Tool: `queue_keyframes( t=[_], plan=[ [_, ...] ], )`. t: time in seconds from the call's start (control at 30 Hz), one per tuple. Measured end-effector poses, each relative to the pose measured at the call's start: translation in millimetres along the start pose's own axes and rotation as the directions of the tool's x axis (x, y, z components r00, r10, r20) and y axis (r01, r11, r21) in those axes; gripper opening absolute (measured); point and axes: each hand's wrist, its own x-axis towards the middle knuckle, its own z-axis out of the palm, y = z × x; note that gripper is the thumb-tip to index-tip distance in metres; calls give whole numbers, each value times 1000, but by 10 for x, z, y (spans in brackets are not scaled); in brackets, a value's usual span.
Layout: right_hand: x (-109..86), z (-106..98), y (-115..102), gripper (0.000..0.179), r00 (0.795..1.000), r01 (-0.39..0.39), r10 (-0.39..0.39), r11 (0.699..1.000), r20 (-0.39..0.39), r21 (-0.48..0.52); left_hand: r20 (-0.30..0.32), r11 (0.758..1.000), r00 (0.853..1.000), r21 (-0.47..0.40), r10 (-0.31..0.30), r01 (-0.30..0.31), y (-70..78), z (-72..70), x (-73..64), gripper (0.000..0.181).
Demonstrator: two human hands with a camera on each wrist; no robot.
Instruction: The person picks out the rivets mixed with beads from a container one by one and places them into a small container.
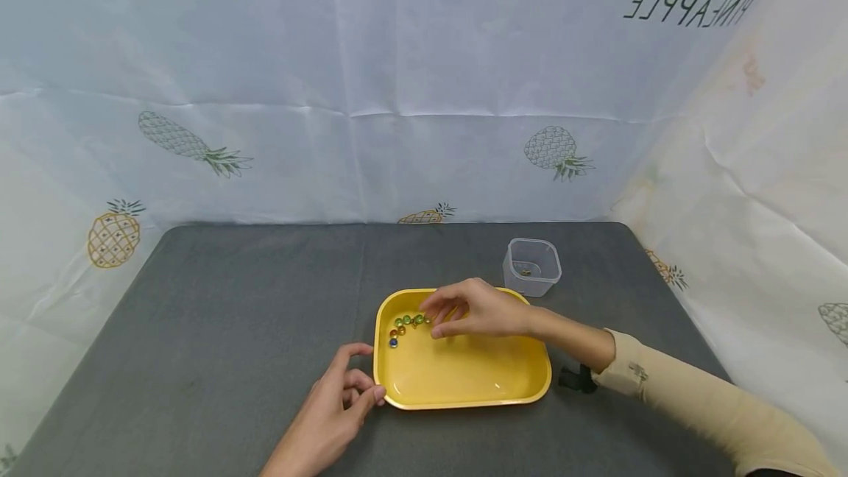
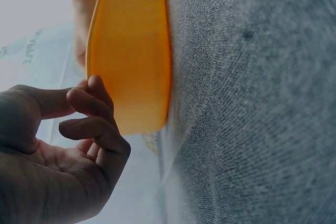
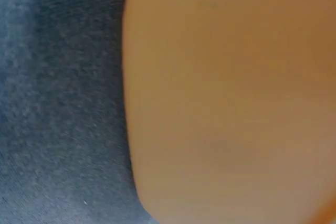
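A yellow tray [image 1: 457, 381] lies on the grey table. My left hand [image 1: 334, 396] grips its near left corner, thumb and index finger at the rim; in the left wrist view my left fingertips [image 2: 97, 85] meet the tray's wall [image 2: 128, 77]. Over the tray's far side is my right hand [image 1: 480, 308], palm down, thumb apart from its loosely bent fingers. Its fingertips hover by several small glass marbles: green ones [image 1: 407, 320], an amber one [image 1: 401, 330] and a blue one [image 1: 394, 343]. A blurred tray wall [image 3: 220, 98] fills most of the right wrist view, hiding my right hand.
A clear plastic container [image 1: 533, 282] stands just behind the tray's far right corner, with a small gold marble [image 1: 525, 272] inside. Pineapple-print cloth [image 1: 371, 160] hangs behind the table [image 1: 199, 359] and along its sides. A black strap device [image 1: 576, 380] is below my right sleeve.
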Motion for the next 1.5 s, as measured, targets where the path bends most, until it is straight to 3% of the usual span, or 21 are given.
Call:
queue_keyframes(
  t=[0.43, 1.5],
  plan=[
    [115, 163, 146, 41, 990, -90, 80, 992, 114, 87, 3, 1000, 1000, 3, -5, 5, 3, -3, 2, 55],
    [168, 228, 184, 33, 992, -106, 101, 992, 73, 65, 12, 1000, 1000, -4, 1, -1, 2, -7, 10, 56]
  ],
)
